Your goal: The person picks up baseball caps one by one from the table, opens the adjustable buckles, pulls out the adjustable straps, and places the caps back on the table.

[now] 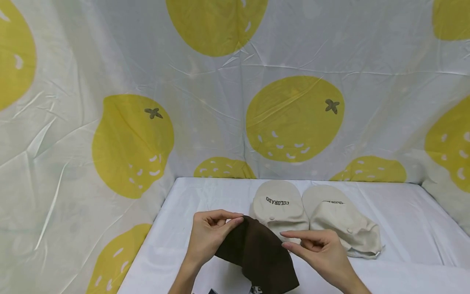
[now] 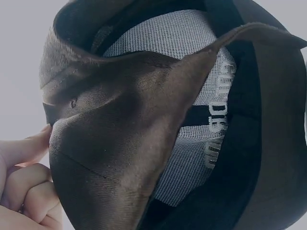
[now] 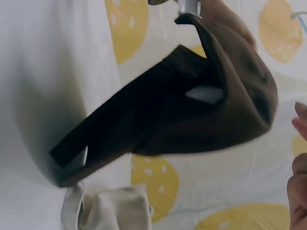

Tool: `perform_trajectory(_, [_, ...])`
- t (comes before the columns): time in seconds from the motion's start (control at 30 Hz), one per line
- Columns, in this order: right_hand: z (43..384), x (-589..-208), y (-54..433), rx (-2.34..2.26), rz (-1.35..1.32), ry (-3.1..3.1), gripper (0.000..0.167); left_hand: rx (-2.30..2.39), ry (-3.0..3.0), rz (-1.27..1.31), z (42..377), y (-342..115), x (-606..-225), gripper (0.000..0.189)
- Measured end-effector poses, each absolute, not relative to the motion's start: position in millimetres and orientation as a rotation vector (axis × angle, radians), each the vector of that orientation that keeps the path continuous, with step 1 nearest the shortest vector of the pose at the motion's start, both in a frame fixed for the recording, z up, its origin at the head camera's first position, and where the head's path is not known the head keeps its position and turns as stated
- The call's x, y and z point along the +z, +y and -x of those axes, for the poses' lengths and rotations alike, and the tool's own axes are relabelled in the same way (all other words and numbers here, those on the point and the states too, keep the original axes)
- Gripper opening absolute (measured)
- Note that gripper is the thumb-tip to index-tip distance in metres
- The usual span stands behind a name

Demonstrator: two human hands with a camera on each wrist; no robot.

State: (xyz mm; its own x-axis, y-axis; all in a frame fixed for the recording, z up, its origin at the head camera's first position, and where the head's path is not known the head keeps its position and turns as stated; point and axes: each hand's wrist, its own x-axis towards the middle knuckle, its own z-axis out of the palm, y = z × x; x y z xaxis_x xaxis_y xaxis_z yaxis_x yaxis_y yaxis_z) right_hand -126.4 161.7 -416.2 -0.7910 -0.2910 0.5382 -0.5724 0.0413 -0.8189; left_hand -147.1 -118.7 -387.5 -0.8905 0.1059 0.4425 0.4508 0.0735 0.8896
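A dark brown cap (image 1: 262, 253) hangs tilted over the white table. My left hand (image 1: 209, 232) pinches its upper edge between thumb and forefinger. In the left wrist view the cap's inside (image 2: 192, 115) faces the camera, with pale mesh lining, a dark band and the backs of pale stitched letters. Just right of the cap, my right hand (image 1: 319, 253) has thumb and forefinger stretched out with a gap between them and holds nothing. The right wrist view shows its fingers (image 3: 298, 179) apart from the cap.
Two beige caps with dark lettering, a left one (image 1: 279, 204) and a right one (image 1: 341, 220), lie side by side behind my hands on the white-covered table (image 1: 411, 228). A lemon-print curtain (image 1: 209, 110) walls the back and sides.
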Motion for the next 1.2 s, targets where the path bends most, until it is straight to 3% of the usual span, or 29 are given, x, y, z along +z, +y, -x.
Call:
perform_trajectory(0.57, [121.5,-414.2,122.0,1.947,-0.49,-2.171,0.025,-1.895,-2.113,0.566,142.3,-115.3,-384.5,0.007])
perform_trajectory(1.2, [128.6,-413.5,112.2,1.978,-0.579,-2.074,0.013,-1.868,-2.138,0.598,139.7,-125.6,-377.8,0.007])
